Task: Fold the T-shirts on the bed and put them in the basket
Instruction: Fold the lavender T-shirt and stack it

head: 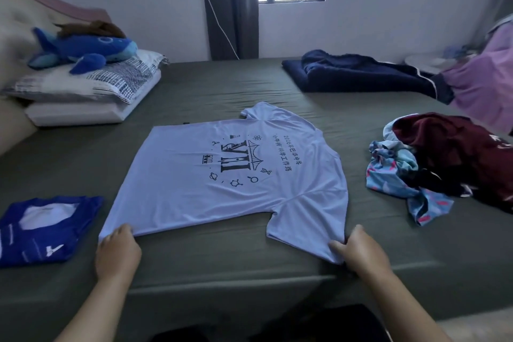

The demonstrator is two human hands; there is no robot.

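Note:
A pale lilac T-shirt (222, 172) with a dark printed graphic lies spread flat on the grey-green bed (222, 255), print side up. My left hand (118, 251) pinches its near left hem corner. My right hand (358, 251) grips the near sleeve at the right. A folded blue T-shirt (47, 228) lies at the left near the bed's front edge. At the right sits a crumpled heap with a maroon T-shirt (458, 153) and a light blue patterned garment (399, 178). No basket is in view.
Pillows (91, 91) with a blue plush whale (83, 50) lie at the back left. A dark navy garment (361, 75) and purple cloth (485, 86) lie at the back right. A window and dark curtain (230, 5) are on the far wall.

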